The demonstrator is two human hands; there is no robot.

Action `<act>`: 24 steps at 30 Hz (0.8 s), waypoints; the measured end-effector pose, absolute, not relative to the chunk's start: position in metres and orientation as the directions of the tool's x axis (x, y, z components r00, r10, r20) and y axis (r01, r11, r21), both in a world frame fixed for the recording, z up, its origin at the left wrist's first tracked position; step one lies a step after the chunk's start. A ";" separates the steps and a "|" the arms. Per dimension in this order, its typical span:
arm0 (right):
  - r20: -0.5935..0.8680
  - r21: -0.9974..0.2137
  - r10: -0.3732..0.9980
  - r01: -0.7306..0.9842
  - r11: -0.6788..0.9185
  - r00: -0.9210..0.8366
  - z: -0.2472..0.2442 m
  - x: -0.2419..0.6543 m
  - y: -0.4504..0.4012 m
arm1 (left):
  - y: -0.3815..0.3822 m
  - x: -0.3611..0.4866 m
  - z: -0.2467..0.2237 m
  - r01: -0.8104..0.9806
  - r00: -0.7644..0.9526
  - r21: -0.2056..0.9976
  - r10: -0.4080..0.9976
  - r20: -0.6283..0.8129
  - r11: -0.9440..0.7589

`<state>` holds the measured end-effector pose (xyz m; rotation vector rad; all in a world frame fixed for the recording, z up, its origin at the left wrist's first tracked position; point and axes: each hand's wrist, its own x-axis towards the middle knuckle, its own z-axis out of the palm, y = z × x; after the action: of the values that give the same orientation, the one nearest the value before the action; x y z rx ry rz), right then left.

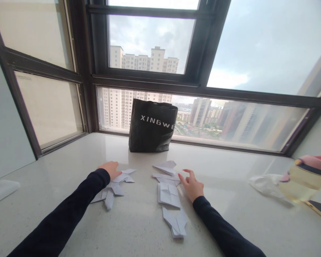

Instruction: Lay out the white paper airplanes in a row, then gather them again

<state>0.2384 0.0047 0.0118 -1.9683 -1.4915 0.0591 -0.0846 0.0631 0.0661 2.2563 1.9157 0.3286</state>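
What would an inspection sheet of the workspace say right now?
Surface: pale, speckled countertop.
Job's things: left cluster and right column, both of folded paper.
Clutter: black bag, upright; bottle, crumpled tissue at right.
Hands: left hand at the left cluster, grip unclear; right hand open beside the right column, contact unclear.
Cables: nothing seen.
Surroundings: dark window frames, tall buildings outside.

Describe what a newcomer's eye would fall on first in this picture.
Most likely the black bag with white lettering, standing upright in front of the dark-framed windows. Next might come the folded white papers, in a row beside the right hand, with another cluster at the left hand. Beyond the windows, the tall pale buildings could also draw the eye.
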 end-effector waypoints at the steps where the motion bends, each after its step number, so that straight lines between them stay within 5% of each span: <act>1: 0.352 -0.532 0.871 0.839 -0.117 0.344 0.012 0.238 0.005 | 0.063 -0.096 0.068 0.954 0.144 0.259 0.988 0.047 -0.152; 14: 0.394 -0.599 0.882 0.800 0.034 0.258 0.008 0.240 0.006 | 0.059 -0.134 0.060 0.920 0.188 0.373 0.971 -0.146 -0.122; 20: 0.391 -0.623 0.883 0.781 0.046 0.260 0.009 0.240 0.006 | 0.065 -0.143 0.080 0.912 0.121 0.403 0.989 -0.086 -0.076; 24: 0.393 -0.626 0.887 0.777 0.064 0.244 0.010 0.239 0.005 | 0.056 -0.138 0.086 0.948 -0.012 0.319 1.000 0.009 0.008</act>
<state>0.2385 0.0055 0.0101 -1.7235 -1.5475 0.1736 -0.1383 0.0559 0.0862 2.0399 2.0608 0.3470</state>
